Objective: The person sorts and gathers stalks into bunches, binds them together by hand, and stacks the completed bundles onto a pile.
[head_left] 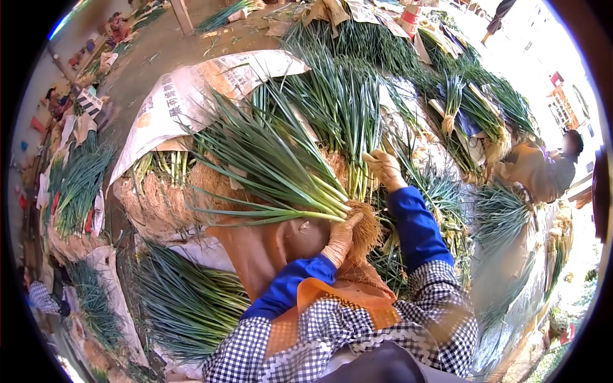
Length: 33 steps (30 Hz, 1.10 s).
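Observation:
My left hand [341,239], in a tan glove, is wrapped round the root end of a bunch of green onions [306,185]. The long green leaves fan out to the upper left, and the brown roots hang at the right of the hand. To the upper right, my right hand [384,168], also gloved, is at the stalks of another pile of green onions [345,108]. Its fingers are bent, and what they hold, if anything, is too small to make out. A brown apron [255,246] lies under the held bunch.
A printed white sack [172,102] covers part of a root pile [153,207] at the left. More green onions [185,303] lie at the lower left. At the right, a person [543,169] bends near other bundles [504,214]. A post [181,16] stands at the top.

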Available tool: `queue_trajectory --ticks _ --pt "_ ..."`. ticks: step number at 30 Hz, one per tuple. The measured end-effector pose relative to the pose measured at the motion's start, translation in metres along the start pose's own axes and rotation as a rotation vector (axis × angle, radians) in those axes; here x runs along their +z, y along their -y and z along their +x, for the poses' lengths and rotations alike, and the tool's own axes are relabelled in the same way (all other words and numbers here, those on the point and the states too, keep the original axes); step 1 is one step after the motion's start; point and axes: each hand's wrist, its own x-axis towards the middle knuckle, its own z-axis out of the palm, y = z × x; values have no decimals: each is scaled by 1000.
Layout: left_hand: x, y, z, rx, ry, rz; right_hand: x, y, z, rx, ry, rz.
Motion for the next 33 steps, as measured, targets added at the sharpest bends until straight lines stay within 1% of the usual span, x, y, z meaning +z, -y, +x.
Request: queue_trajectory --ticks 1,2,3,4,6,7,8,9,11,12,14,16,18,20,21,22,24,25,26,27,28,29,30,31,32,33 --pt "2 -2 -1 30 1 -9 2 21 9 62 -14 -211" --pt "5 -6 -2 60 -1 -20 -5 73 10 114 57 -577" --pt "9 -9 -5 25 -12 -108 10 59 24 79 213 -719" --pt "10 -13 -7 27 -21 -107 14 57 27 -22 265 -751" --pt "15 -21 -8 -17 -1 -183 23 54 28 -24 198 -764" --pt "19 -29 -12 13 1 -182 20 73 23 -65 269 -968" --pt "17 -26 -9 10 -4 -183 28 63 15 -103 256 -1035" --pt "13 -20 -6 -4 -38 -149 49 9 5 -44 312 -171" --pt "13 -21 -7 -5 -93 -87 50 5 -37 49 414 390" --pt "10 -19 -6 -16 -88 -80 17 69 -66 74 501 82" --pt "4 -13 2 -68 -16 -251 -40 125 -103 440 554 653" --pt "9 -25 0 60 -63 -91 -80 111 -132 485 139 789" --pt "21 -44 -10 -41 -88 -256 -124 55 -144 329 -124 542" --pt "13 -42 -9 -173 12 -439 -153 8 -152 625 68 -219" --pt "10 -43 -10 -240 101 -493 -146 -30 -162 635 61 -219" --pt "18 -58 -19 -287 126 -527 -127 -78 -165 660 12 -23" --pt "13 -56 -18 -262 192 -581 -102 -10 -140 598 66 321" --pt "8 -53 -17 -252 201 -553 -90 28 -127 581 100 493" --pt "6 -56 -20 -253 200 -542 -71 44 -114 525 205 470" --pt "7 -61 -21 -246 227 -534 -56 52 -103 501 255 649" --pt "7 -65 -23 -240 254 -529 -41 56 -90 458 298 726" --pt "5 -67 -24 -227 259 -470 -12 29 -76 359 307 672" --pt "-4 -63 -23 -224 256 -461 16 4 -67 379 330 986" --pt "-20 -53 -19 -231 298 -454 24 11 -58 428 269 1073" --pt "-14 -68 -20 -233 342 -447 31 27 -48 472 209 1158" --pt "-5 -77 -33 -186 321 -477 32 41 -42 442 161 1248"
